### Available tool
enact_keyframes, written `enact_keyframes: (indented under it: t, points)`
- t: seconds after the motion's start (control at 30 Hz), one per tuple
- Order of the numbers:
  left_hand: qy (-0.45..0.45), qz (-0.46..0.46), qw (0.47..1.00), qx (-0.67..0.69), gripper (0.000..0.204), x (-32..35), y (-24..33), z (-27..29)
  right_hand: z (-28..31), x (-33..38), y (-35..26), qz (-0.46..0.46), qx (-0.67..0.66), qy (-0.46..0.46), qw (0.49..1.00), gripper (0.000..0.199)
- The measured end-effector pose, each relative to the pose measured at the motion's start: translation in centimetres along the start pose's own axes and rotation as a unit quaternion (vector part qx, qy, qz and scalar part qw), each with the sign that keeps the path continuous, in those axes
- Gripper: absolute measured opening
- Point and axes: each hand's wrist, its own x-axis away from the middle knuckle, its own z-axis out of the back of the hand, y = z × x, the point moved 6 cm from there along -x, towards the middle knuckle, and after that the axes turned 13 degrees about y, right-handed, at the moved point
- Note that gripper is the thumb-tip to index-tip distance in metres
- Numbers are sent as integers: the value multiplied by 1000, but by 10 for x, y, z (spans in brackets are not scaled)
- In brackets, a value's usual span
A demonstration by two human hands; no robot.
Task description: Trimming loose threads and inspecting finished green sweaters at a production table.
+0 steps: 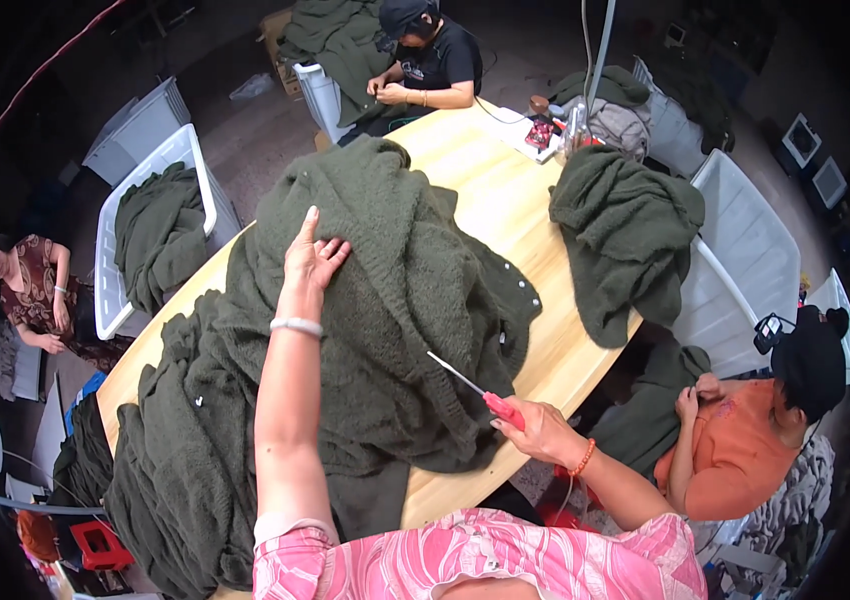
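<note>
A big heap of dark green fuzzy knit garments (385, 270) covers the middle of the table. My left hand (313, 262) lies flat on the upper part of the heap, its fingers apart and holding nothing. At the heap's right lower edge, my right hand (543, 432) is closed around the pink-red handle of a thin metal-shafted hand tool (505, 410). The shaft points up and left over the fabric; its tip is too small to tell whether it is hooked. Several white dots, like buttons, show on a garment edge at the heap's right.
The pale wooden table (495, 215) carries another green garment pile (625, 230) on its right. White bins (203, 170) with green garments stand at the left, and a large white bin (745, 240) at the right. Co-workers sit at the far edge, right and left. A red stool (103, 545) is lower left.
</note>
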Motion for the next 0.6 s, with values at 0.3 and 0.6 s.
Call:
enact_keyframes:
  t: [0.3, 0.6]
  points:
    - [-108, -139, 983, -42, 12, 63, -77, -31, 69, -15, -8, 25, -48, 100, 994, 27]
    - [-77, -153, 985, 29, 9, 66, -114, 16, 64, -65, -73, 115, 135, 46, 983, 28]
